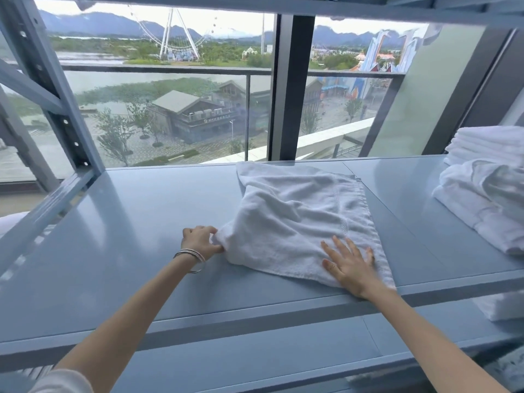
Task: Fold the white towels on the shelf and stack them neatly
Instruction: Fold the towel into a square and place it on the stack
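Currently the white towel (297, 219) lies partly folded on the grey shelf (127, 251); left hand (200, 241) (bracelets at the wrist) pinches its near-left corner, right hand (350, 265) presses flat, fingers spread, on its near edge; folded towels (487, 146) stacked far right

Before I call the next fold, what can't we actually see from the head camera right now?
- Folded stack: cut by the right edge; count unclear.
- Loose towels: cut by the same edge.
- Towel underside: layers hidden by its top.
- Left hand fingers: tips buried in cloth.
- Lower-shelf towel: mostly cropped.
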A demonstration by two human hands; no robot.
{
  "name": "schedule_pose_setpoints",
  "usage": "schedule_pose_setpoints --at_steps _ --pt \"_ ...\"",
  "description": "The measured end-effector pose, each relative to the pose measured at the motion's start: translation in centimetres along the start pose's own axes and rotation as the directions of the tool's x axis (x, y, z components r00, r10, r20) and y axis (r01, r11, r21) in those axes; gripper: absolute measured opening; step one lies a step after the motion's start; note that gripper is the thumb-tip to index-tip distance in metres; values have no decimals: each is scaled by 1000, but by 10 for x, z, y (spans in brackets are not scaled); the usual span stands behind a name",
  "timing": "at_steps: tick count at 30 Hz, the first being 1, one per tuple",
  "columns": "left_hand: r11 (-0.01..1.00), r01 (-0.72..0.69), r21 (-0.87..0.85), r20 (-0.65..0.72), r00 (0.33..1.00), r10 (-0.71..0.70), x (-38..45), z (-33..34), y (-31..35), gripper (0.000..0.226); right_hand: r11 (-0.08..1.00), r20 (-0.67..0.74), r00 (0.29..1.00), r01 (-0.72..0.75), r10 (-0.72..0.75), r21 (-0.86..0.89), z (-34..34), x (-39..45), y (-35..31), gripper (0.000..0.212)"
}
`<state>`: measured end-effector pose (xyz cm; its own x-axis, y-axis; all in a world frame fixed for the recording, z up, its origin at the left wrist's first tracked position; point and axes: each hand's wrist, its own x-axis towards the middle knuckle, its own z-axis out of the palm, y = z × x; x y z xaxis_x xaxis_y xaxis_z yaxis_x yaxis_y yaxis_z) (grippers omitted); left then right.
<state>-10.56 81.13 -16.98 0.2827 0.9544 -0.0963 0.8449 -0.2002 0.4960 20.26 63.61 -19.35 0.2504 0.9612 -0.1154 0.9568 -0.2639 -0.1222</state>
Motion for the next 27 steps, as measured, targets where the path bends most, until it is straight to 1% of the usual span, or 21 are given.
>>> schedule_pose_setpoints --at_steps 2,3,4,7,8,9,10,11,12,13,14,15,16,17,19,20,21,22,23,24,27 --pt "968 -82 -236 -60 996 69 0 4 11 23 1000 -9 1000 -17 17 8 0 0 -2 109" --pt "946 -123 -301 -113 989 93 -2 6 17 19 1000 -13 1000 -24 24 9 -1 0 -3 103" --pt "933 -149 -328 -146 984 106 -5 7 24 21 1000 -15 999 -29 29 10 -1 1 -3 100" --pt "917 -245 -315 -236 956 174 -15 6 34 21 999 -19 999 -45 45 1 1 0 -5 102" --pt "914 -279 -294 -283 939 195 -18 0 34 16 998 -18 998 -57 57 -2 1 1 -5 95" --pt "917 -323 -233 -352 907 230 -20 -9 32 11 998 -18 997 -70 70 -6 1 1 -5 83" --pt "919 -379 -107 -444 845 297 -21 -21 28 10 996 -13 996 -87 87 -8 0 2 -5 70" --pt "906 -418 68 -530 754 388 -21 -35 22 16 995 -9 995 -97 97 -15 0 2 -5 63" --pt "881 -410 238 -588 661 467 -22 -50 13 21 994 -6 995 -104 104 -19 1 3 -4 62" --pt "858 -368 359 -608 605 514 -23 -64 3 23 994 -10 994 -106 106 -21 2 3 -2 66" --pt "836 -317 448 -601 585 544 -24 -73 -8 23 994 -14 994 -109 109 -19 3 3 -2 71" --pt "814 -282 508 -577 589 565 -25 -76 -18 24 993 -16 993 -113 113 -20 2 3 -2 71" --pt "820 -261 509 -557 627 545 -28 -72 -27 27 993 -13 993 -119 118 -28 2 3 -3 64" --pt "863 -256 435 -540 693 477 -28 -62 -37 28 992 -8 992 -123 123 -37 1 2 -4 57" --pt "970 -200 137 -487 839 242 -26 -38 -50 20 991 -5 992 -123 123 -41 0 1 -6 52" --pt "994 -110 -5 -405 909 99 -25 -27 -53 21 992 -2 993 -121 121 -44 1 1 -6 52" --pt "998 -31 -63 -309 951 10 -24 -20 -55 28 992 2 993 -118 118 -49 1 1 -7 54" --pt "999 -3 -48 -250 968 -9 -23 -15 -56 31 992 4 993 -115 116 -49 1 2 -6 60" --pt "1000 -11 -10 -240 971 9 -22 -13 -57 30 993 -1 994 -113 113 -45 1 2 -6 68" --pt "999 -42 25 -267 963 47 -22 -14 -57 28 993 -7 993 -114 114 -43 2 2 -5 75" --pt "986 -149 74 -398 902 166 -25 -35 -57 25 993 -31 994 -104 102 -60 1 0 -2 73"
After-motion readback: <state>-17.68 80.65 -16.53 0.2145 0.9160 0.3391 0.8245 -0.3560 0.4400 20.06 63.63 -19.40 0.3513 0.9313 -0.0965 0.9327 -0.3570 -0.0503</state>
